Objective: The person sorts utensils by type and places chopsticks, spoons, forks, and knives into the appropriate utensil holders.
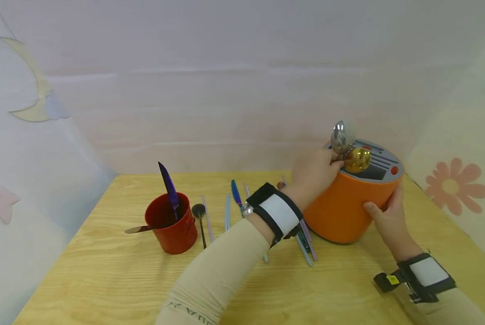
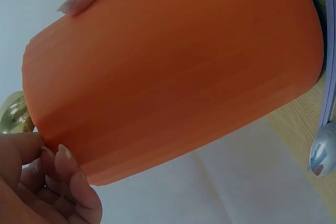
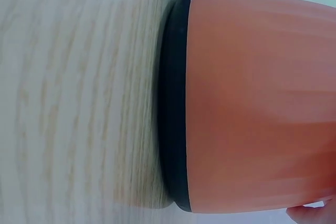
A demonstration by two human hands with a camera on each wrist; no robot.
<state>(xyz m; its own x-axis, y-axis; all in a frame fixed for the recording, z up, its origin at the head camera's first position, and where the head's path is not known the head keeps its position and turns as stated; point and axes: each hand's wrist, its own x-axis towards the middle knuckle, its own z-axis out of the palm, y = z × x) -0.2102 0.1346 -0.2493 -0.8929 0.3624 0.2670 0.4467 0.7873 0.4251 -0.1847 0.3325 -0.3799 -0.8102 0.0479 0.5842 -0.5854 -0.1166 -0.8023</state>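
Observation:
An orange utensil holder (image 1: 340,207) with a grey slotted top (image 1: 382,158) stands at the right of the table. My left hand (image 1: 313,171) is at the top's near left edge, its curled fingers pinching a spoon by the handle. A silver spoon (image 1: 340,137) points upward there, and a gold spoon (image 1: 357,160) leans right over the slots. Which of the two the fingers grip is hard to tell, as the handles are hidden. With the thumb on its front, my right hand (image 1: 390,221) grips the holder's right side; the other fingers are hidden behind.
Left of centre stands a red pot (image 1: 176,239) with a purple blade-shaped utensil (image 1: 169,185) and a copper-coloured handle (image 1: 138,229) sticking out. A dark spoon (image 1: 199,210), a blue knife (image 1: 236,192) and several straws (image 1: 227,212) lie between pot and holder, partly under my left arm.

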